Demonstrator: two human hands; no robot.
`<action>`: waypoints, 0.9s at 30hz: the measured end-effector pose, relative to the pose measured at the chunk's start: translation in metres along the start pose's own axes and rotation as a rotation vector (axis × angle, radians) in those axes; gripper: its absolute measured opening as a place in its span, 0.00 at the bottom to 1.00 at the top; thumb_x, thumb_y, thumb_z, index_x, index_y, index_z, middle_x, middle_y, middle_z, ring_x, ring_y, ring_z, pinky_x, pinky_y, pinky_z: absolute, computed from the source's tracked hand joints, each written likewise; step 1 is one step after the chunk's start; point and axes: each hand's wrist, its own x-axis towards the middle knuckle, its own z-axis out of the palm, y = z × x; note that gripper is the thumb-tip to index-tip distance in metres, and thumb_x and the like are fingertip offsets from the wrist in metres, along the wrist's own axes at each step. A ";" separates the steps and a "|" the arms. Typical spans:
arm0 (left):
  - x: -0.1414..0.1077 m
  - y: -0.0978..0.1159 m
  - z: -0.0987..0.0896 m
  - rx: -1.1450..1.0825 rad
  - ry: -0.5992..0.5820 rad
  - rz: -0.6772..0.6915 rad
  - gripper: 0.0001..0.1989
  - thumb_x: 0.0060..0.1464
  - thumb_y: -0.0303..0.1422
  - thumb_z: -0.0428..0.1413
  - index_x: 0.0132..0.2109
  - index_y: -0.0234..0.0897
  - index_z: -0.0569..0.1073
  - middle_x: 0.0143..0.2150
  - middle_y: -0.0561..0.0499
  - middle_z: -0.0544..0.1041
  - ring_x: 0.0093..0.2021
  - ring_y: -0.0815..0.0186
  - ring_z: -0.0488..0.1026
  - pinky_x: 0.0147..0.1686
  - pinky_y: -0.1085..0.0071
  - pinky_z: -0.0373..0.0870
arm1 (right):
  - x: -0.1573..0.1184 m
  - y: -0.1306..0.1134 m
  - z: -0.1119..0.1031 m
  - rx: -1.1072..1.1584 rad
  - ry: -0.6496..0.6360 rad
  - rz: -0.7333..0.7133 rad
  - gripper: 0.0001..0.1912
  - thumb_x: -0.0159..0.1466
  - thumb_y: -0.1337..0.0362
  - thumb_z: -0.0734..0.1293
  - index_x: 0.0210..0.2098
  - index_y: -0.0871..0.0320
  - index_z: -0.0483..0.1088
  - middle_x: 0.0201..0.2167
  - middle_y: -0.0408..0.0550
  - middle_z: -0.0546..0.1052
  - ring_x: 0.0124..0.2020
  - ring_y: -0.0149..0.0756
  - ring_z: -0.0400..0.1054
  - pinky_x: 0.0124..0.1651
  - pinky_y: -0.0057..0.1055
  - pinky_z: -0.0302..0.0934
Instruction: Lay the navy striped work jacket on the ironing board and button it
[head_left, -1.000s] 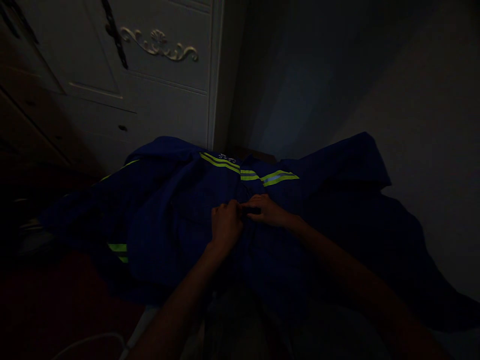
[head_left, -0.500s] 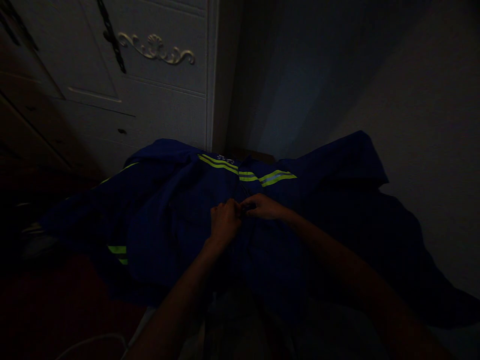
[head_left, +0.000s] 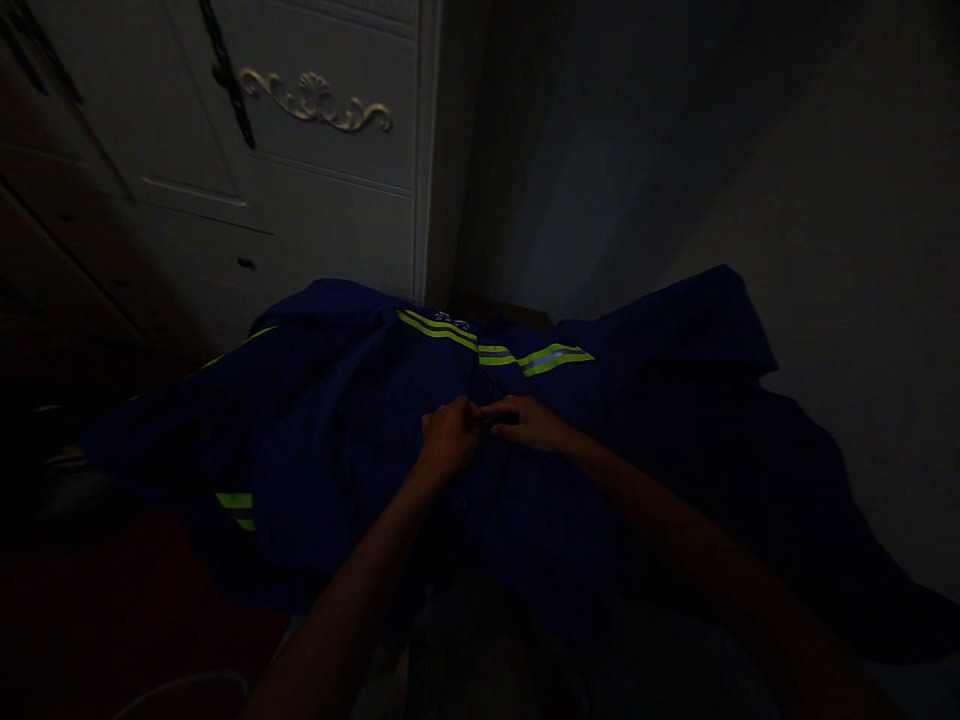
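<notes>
A dark blue work jacket (head_left: 300, 400) with yellow-green reflective stripes (head_left: 556, 358) lies spread out in front of me, its sleeves reaching to both sides. My left hand (head_left: 450, 434) is closed on the cloth along the front opening, below the chest stripes. Right beside it, my right hand (head_left: 534, 424) pinches the same front edge with thumb and forefinger. The fingertips of both hands nearly meet. Whatever fastener may be between them is too dark and small to make out.
A white cabinet (head_left: 337, 220) with carved trim (head_left: 315, 98) and dark handles (head_left: 229, 80) stands behind the jacket at the left. A pale wall (head_left: 847, 250) rises at the right. Dark red floor (head_left: 135, 600) and a white cable (head_left: 184, 682) show at lower left.
Both hands stay at the jacket's front opening, with only small finger movements. My right hand has shifted very slightly down. The view has moved a little; the jacket lies as before.
</notes>
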 end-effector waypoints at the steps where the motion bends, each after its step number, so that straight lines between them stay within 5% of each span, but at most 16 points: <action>1: 0.000 0.000 0.000 -0.005 0.001 -0.004 0.10 0.52 0.22 0.54 0.41 0.38 0.71 0.46 0.49 0.80 0.49 0.60 0.75 0.50 0.62 0.63 | 0.000 -0.001 0.000 -0.034 0.008 -0.001 0.19 0.59 0.67 0.67 0.50 0.59 0.75 0.46 0.51 0.80 0.48 0.44 0.73 0.52 0.41 0.64; 6: -0.001 -0.002 0.005 -0.053 0.062 -0.007 0.09 0.52 0.22 0.53 0.40 0.39 0.71 0.43 0.49 0.81 0.47 0.61 0.76 0.49 0.64 0.64 | 0.000 0.001 -0.002 -0.102 -0.014 -0.011 0.20 0.60 0.67 0.67 0.52 0.56 0.75 0.47 0.50 0.79 0.49 0.43 0.72 0.54 0.42 0.63; 21: -0.002 -0.010 0.014 -0.267 0.166 -0.007 0.08 0.49 0.22 0.55 0.32 0.39 0.66 0.36 0.52 0.80 0.39 0.64 0.77 0.43 0.67 0.67 | 0.002 0.011 -0.004 0.168 -0.085 -0.003 0.25 0.59 0.62 0.70 0.55 0.59 0.71 0.54 0.52 0.75 0.55 0.45 0.70 0.59 0.44 0.62; 27: -0.005 -0.012 0.016 -0.266 0.197 0.039 0.07 0.50 0.23 0.55 0.31 0.39 0.65 0.36 0.50 0.79 0.39 0.62 0.77 0.42 0.66 0.66 | 0.003 0.006 0.002 0.115 -0.068 -0.043 0.23 0.59 0.68 0.65 0.54 0.59 0.71 0.53 0.51 0.76 0.54 0.42 0.70 0.58 0.42 0.61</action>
